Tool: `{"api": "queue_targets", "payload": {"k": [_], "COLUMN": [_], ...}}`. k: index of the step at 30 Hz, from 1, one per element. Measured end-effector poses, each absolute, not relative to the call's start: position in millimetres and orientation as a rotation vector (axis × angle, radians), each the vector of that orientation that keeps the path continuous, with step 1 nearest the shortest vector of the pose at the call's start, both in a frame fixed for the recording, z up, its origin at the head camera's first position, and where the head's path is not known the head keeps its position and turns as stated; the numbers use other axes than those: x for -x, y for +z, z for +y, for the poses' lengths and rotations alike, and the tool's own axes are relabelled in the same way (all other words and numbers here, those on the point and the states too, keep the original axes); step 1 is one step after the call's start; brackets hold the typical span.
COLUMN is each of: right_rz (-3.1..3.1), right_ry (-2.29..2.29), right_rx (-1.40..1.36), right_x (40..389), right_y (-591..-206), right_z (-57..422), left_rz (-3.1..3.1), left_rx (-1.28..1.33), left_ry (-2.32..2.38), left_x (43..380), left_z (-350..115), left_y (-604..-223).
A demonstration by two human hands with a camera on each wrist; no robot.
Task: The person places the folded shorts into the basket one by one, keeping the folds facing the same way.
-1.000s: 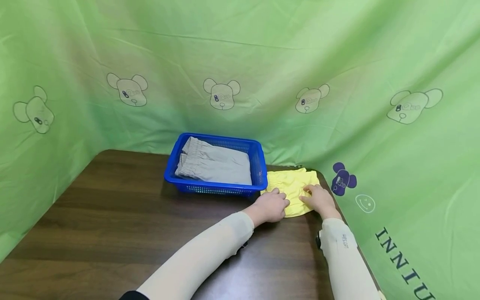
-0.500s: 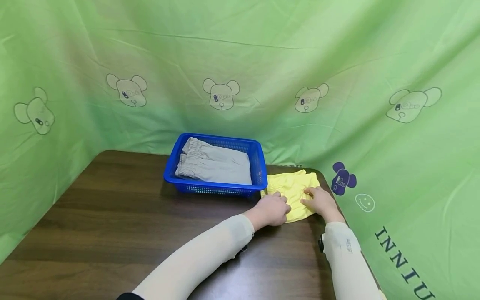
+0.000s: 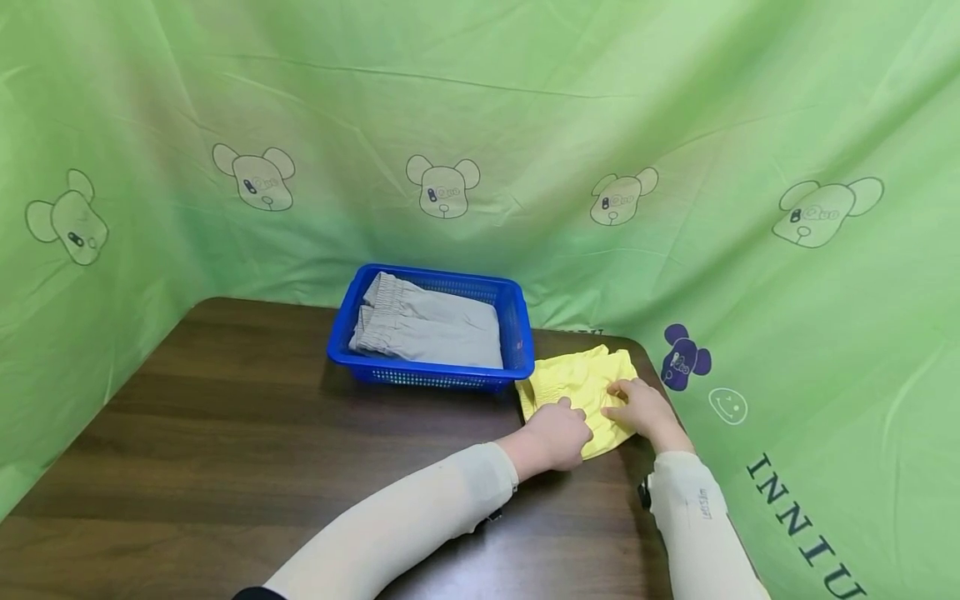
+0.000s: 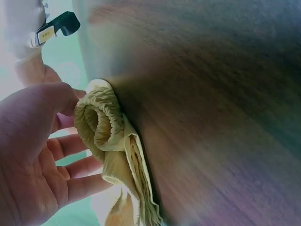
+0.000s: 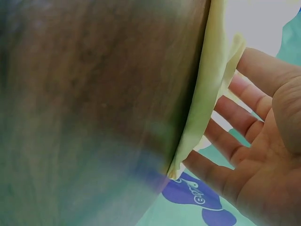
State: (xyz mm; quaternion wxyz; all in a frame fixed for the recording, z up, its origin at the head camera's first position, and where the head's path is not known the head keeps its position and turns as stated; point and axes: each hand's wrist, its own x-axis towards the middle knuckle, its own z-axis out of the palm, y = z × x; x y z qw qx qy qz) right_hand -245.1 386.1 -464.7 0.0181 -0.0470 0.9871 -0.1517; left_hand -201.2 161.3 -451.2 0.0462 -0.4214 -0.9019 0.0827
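Observation:
Folded yellow shorts (image 3: 573, 379) with a gathered elastic waistband lie on the brown table (image 3: 247, 467), beside the basket. My left hand (image 3: 558, 436) grips their near left part. In the left wrist view, the waistband (image 4: 113, 106) is rolled over, with the thumb at its edge and the fingers reaching along the far side. My right hand (image 3: 647, 412) rests on the right part of the shorts. Its fingers (image 5: 221, 136) are spread and fairly straight against the cloth's edge in the right wrist view, the thumb touching a raised fold.
Just left of the shorts stands a blue plastic basket (image 3: 435, 369) holding folded grey elastic-waist garments (image 3: 442, 329). A green curtain (image 3: 525, 83) with printed bear heads hangs behind and along both sides, close to the table's right edge.
Both hands have shifted slightly toward me and to the right. The yellow shorts have slid nearer and turned a little, showing more waistband at the left. Basket and grey garments stay put.

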Motion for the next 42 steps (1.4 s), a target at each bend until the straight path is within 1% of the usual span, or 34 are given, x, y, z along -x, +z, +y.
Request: {"api": "queue_targets", "payload": {"k": [10,21,32,42], "right_rz": [3.066,3.082,3.067,3.072], "right_ry": [-0.471,-0.491,-0.496,-0.466], "right_rx": [0.157,0.206,0.194,0.206], "right_x": [240,227,221,213], "right_y": [-466,-463,-463,-464], "right_z": [387,381,380,372], "left_rz": [-2.720,-2.680,-2.643,-2.634], "left_rx": [1.306,1.317,1.359,1.371], "left_ry": [0.243,0.255,0.286,0.244], "left_x": [203,184,175,174], "left_z": [158,154,151,144], "left_y": [-458,-457,-457,-460]}}
